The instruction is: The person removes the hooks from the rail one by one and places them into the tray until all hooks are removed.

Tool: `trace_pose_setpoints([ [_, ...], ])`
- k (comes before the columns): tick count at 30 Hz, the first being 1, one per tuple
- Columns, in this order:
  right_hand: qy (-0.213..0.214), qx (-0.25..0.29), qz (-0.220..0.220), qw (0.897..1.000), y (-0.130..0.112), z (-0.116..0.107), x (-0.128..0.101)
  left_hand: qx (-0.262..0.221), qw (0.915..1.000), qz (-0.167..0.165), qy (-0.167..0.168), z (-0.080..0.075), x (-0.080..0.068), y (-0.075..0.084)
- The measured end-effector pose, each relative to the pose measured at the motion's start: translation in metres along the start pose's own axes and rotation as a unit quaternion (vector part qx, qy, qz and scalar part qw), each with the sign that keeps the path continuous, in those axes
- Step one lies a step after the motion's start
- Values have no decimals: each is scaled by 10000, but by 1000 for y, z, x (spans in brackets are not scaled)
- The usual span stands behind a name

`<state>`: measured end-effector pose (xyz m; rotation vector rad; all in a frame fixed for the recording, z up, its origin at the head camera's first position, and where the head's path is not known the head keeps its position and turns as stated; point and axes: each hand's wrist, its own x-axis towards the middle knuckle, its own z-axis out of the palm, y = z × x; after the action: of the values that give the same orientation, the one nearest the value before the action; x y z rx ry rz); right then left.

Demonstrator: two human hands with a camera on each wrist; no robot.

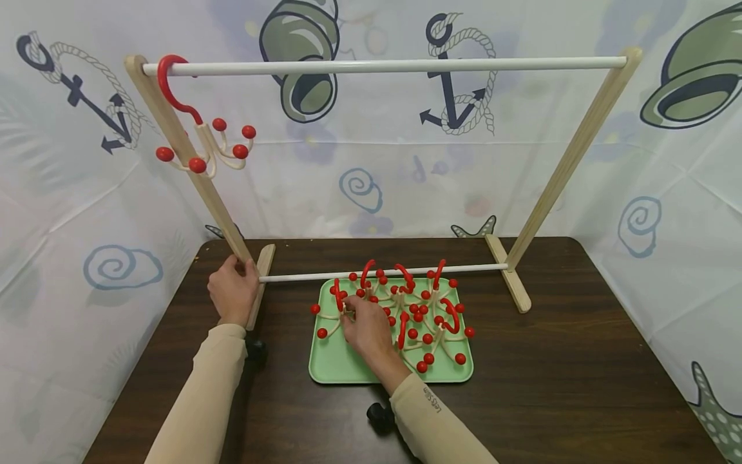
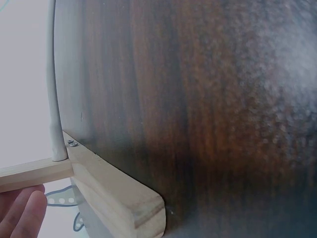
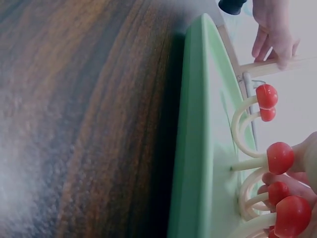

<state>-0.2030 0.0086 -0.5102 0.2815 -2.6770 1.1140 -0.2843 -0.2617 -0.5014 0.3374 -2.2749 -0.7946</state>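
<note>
My right hand (image 1: 365, 330) reaches into the green tray (image 1: 333, 370) on the tabletop (image 1: 580, 361), its fingers (image 3: 292, 181) closed around the cream stem of one hook (image 1: 339, 308) at the left of the pile (image 1: 406, 316); my left hand (image 1: 233, 293) clasps the foot of the rack (image 1: 257, 283), fingers (image 2: 22, 210) curled against the wooden upright. To lift well, I judge that I should keep a grip low on the stem, draw the hook straight up and away from its neighbours so that the curved arms do not snag, and keep the left hand pressing the rack steady while the top rail (image 1: 382, 65) is approached. The hooks in the pile lie tangled, touching and crossing one another, so a slow pull with a slight twist seems safer than a jerk, which could drag others over the tray's rim. Each hook has a red crook at the head, pale cream branching arms, and round red balls at the tips; the right wrist view shows these balls (image 3: 280, 157) glossy and close against my fingers. One such hook (image 1: 197, 138) hangs at the left end of the top rail, beside the upright
</note>
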Motion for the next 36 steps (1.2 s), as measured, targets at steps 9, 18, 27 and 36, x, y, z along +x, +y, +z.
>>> trace_pose_setpoints([
  [9,58,259,182,9995,-3,-6,-4,46,10000,-33,-16,-1,0,2],
  [18,191,883,430,9950,-11,-20,-14,44,10000,-45,-43,-1,-1,2],
  [27,-64,1314,582,9896,-29,-45,-21,83,9999,-67,-34,-1,-1,0],
  [36,-594,1770,415,9815,-55,-95,-20,83,9999,-52,-54,-1,0,1],
])
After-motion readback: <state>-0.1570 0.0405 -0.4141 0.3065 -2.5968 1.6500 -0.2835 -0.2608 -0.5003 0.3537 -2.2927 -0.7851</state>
